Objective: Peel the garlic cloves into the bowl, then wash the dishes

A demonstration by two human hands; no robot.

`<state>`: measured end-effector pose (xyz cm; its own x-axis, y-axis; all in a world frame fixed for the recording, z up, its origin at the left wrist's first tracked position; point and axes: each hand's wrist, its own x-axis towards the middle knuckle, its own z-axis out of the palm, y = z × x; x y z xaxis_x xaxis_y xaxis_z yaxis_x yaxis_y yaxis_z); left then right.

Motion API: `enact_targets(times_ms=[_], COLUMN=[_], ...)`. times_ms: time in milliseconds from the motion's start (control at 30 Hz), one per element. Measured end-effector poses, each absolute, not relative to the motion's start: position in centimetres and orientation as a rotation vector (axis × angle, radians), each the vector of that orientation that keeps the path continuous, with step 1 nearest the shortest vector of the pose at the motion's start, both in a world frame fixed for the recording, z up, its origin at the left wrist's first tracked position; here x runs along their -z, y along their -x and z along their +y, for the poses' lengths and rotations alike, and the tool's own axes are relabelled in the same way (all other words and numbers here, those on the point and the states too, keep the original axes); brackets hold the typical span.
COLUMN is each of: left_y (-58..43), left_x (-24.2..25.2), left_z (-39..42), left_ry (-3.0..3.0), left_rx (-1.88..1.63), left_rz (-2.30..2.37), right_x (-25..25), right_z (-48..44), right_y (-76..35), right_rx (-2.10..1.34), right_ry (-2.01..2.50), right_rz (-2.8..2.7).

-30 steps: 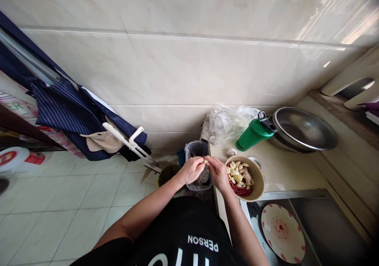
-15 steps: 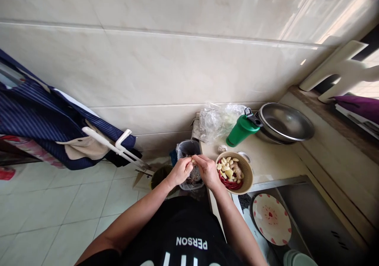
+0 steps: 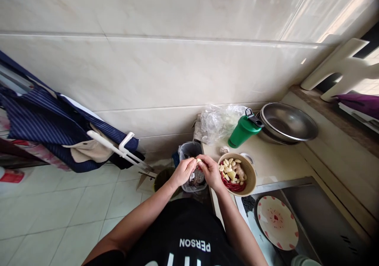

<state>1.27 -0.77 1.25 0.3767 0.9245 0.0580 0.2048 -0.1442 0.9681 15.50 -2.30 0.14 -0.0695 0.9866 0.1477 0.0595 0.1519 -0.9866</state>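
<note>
Closest in: wearer's blk T-shirt [image 3: 174, 232] w/ white lettering, "PERSON" upside down from this view. Off to the R, at the bottom edge, a bit of a pale green dish [image 3: 304, 261], mostly cut off; just beyond it a round white plate [image 3: 277, 222] w/ red hearts around the rim.

L hand [image 3: 182, 172] & R hand [image 3: 211, 171] meet out front, tips almost together. Thumb + fingers of both are bent in and pinching one pale garlic clove [image 3: 198, 161] btwn them; can't tell which has the firmer grip. Clove is up over the waste bin [image 3: 186, 149], which has a clear liner & dark scraps inside.

Just R of the R hand, on the counter [image 3: 272, 165] edge: beige plastic basket [image 3: 251, 179] w/ peeled garlic cloves [image 3: 227, 165], ginger [image 3: 239, 172] & red chillies [image 3: 233, 186].

Past the basket, a garlic bulb [image 3: 224, 150], then a green shaker bottle [image 3: 242, 131], blk lid, tilted in this view. Behind: crumpled clear plastic bag [image 3: 217, 123] by the tiled wall [image 3: 177, 72], & stacked metal bowls [image 3: 288, 121] to the R.
</note>
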Motion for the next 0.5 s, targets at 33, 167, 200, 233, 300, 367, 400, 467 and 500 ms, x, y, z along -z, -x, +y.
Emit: enact_targets(times_ms=[33,167,200,233,300,367,400,467,500], left_y=[-1.3,-1.6,-1.6,-1.7,-1.8,-1.8,-1.8,-1.8,-1.8], left_x=[-1.1,0.2,0.5,0.7,1.0,1.0,1.1,1.4,1.7], left_z=[-0.7,-0.5,-0.5,-0.5,-0.5,-0.4,-0.4,-0.3,-0.2], left_ry=[-1.588,-1.504,-1.504,-1.517,-1.577,-1.647,-1.677,-1.717,-1.729], left_rx=[-0.891,-0.904,-0.893,-0.878,-0.841,-0.818,-0.811,-0.800,-0.789], left_rz=[1.041,1.141,1.163,1.177,1.196,1.231,1.257,1.316,1.340], right_x=[-0.1,-0.2,-0.3,-0.4,-0.5,-0.4,-0.3,0.0,0.1], right_z=[-2.3,-2.4,-2.3,-2.2,-2.1,-2.0,-1.9,-1.7,-1.7], right_y=[-15.3,-14.8,-14.7,-14.6,-14.6,-14.7,-14.8,-15.0,-15.2], right_rx=[-1.204,-1.402,-1.411,-1.417,-1.429,-1.431,-1.425,-1.400,-1.389], right_ry=[1.070,0.907,0.883,0.864,0.835,0.823,0.826,0.838,0.843], right_rz=[-1.251,-0.786,-0.721,-0.675,-0.610,-0.556,-0.536,-0.520,-0.526])
